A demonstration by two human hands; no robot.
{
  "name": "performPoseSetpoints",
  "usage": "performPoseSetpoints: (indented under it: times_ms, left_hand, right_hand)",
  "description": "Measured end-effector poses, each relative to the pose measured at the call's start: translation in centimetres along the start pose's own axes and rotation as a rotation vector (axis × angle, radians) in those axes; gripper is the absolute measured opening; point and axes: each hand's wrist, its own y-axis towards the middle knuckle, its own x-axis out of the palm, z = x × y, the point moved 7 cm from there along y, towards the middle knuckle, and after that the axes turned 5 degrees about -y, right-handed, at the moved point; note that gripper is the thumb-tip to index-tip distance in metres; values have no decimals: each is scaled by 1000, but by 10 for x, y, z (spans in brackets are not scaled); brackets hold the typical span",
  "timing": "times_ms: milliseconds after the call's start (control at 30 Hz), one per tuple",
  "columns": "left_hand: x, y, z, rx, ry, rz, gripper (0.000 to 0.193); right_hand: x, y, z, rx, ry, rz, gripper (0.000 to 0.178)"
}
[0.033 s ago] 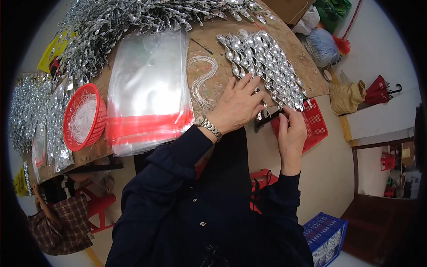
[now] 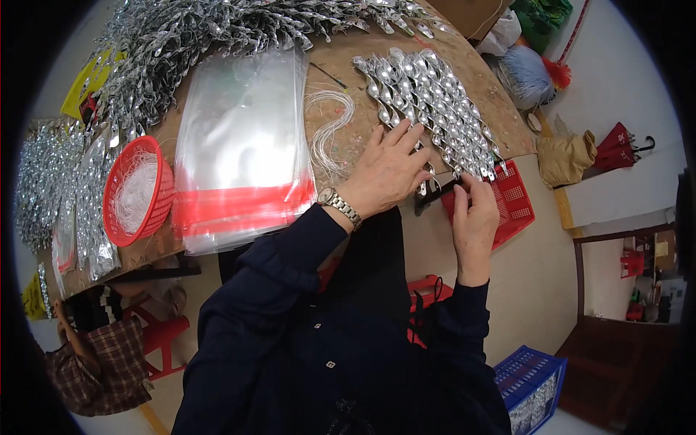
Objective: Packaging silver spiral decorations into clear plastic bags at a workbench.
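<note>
Twisted silver strips (image 2: 442, 101) lie side by side in a slanting row on the right of the table, their near ends at its edge. My left hand (image 2: 388, 170), with a metal wristwatch (image 2: 339, 203) on its wrist, rests with fingers spread over the lower left strips. At the near ends my right hand (image 2: 475, 221) has its thumb and forefinger bent close together on the tip of one strip; the exact contact is partly hidden. Left of my left hand lies a loose bundle of thin white cords (image 2: 332, 130).
Clear plastic bags (image 2: 243, 130) with a red band lie stacked mid-table. A red basket (image 2: 172, 185) holds white thread. More silver strips (image 2: 196, 43) heap behind. Below the right edge sits a red crate (image 2: 518, 206); a blue crate (image 2: 525, 384) stands lower. Another person (image 2: 101, 362) is at left.
</note>
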Motion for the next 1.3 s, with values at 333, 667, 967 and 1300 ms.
performPoseSetpoints:
  times_ms: [333, 667, 967, 1300]
  left_hand:
    - [-1, -1, 1, -11, -10, -1, 30]
    - [-1, 0, -1, -15, -44, 24, 29]
    - [1, 4, -1, -42, 15, 11, 40]
    - [10, 6, 2, 0, 55, -26, 35]
  right_hand:
    - [11, -2, 8, 87, -100, -61, 27]
    - [22, 0, 8, 177, 131, -116, 17]
    - [28, -3, 0, 157, 157, -143, 17]
    - [10, -4, 3, 101, 70, -35, 19]
